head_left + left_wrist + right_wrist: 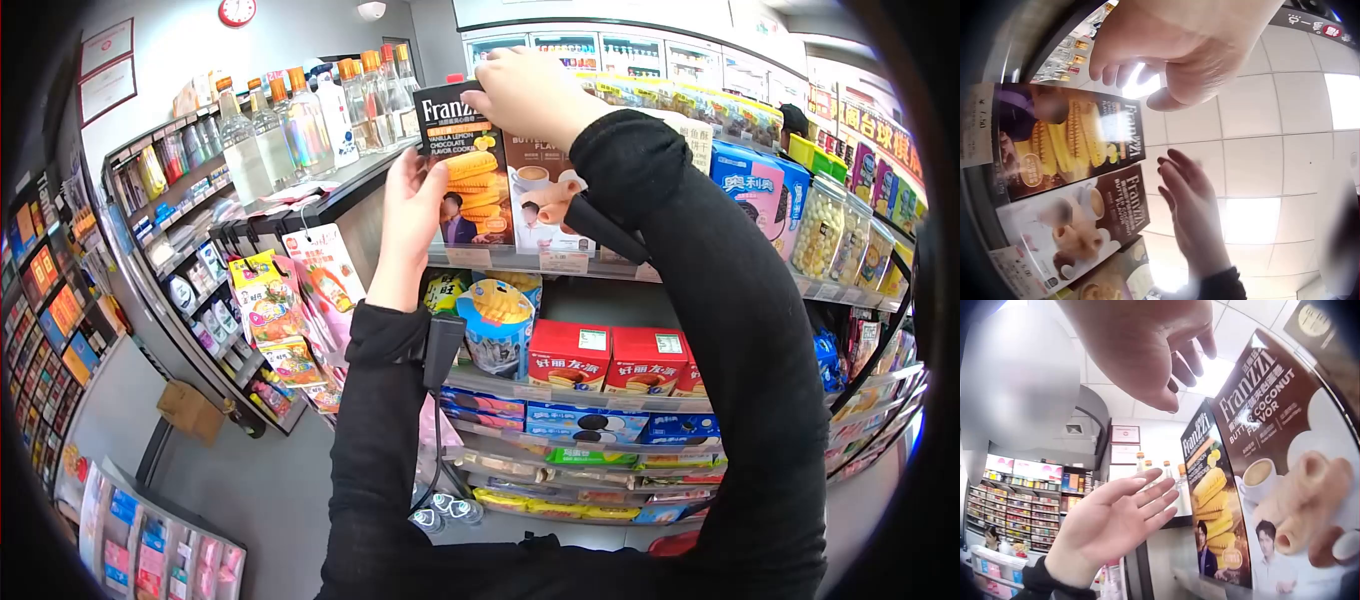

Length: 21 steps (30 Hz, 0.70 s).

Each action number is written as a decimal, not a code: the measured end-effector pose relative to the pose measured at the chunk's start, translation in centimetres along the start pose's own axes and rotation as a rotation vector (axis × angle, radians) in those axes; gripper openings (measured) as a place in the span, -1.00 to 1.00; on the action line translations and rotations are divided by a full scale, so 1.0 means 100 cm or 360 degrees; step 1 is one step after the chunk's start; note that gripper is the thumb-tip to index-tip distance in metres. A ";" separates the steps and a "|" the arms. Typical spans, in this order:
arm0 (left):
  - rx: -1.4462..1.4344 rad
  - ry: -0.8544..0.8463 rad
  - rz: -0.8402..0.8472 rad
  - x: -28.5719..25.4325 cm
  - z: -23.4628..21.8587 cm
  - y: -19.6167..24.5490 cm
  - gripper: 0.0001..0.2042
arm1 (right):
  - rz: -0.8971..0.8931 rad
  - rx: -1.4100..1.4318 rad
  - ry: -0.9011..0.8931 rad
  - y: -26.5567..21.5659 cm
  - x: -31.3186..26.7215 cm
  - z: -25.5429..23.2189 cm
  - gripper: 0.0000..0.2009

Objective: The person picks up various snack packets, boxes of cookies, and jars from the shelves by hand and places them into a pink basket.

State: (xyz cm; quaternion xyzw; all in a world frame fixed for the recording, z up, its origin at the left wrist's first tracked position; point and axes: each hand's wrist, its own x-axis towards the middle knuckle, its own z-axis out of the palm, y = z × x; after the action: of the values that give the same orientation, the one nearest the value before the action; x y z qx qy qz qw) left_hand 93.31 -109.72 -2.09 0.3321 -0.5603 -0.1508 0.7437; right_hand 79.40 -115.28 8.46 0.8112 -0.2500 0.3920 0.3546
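A dark cookie box [465, 185] labelled vanilla lemon chocolate stands upright on the upper shelf. Beside its left edge is my left hand [412, 205], palm turned toward the box and fingers extended; the right wrist view shows this left hand [1116, 519] with spread fingers and nothing in it. My right hand [530, 95] reaches over the box top from the right, its fingers loosely bent. A gap shows between the right hand [1188, 209] and the boxes in the left wrist view. Against the cookie box stands a brown and white butter coconut box [1079, 231].
Glass bottles [300, 125] line the counter at the left. Snack bags [270, 300] hang on the shelf end. Lower shelves hold a blue bucket [497, 325] and red boxes [570, 355]. To the right stand a blue and pink box [755, 190] and clear jars [825, 225].
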 end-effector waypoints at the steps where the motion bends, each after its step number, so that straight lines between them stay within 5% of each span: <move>1: -0.0032 -0.0122 0.0007 0.002 -0.001 -0.002 -0.59 | 0.0000 -0.0003 -0.0008 -0.001 0.001 0.004 -0.74; 16: -0.0464 -0.0255 -0.0001 -0.002 -0.012 -0.024 -0.68 | -0.0267 0.0349 0.0128 -0.004 -0.014 -0.021 -0.66; 21: -0.0482 -0.0263 0.0120 -0.009 -0.013 -0.019 -0.66 | -0.0145 0.0923 0.0117 -0.010 -0.026 -0.030 -0.59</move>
State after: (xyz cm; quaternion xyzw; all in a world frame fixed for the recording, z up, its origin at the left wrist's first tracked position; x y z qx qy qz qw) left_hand 94.49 -110.11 -4.20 0.1816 -0.6023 -0.2324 0.7418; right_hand 77.22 -112.02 7.28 0.8743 -0.0780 0.4599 0.1340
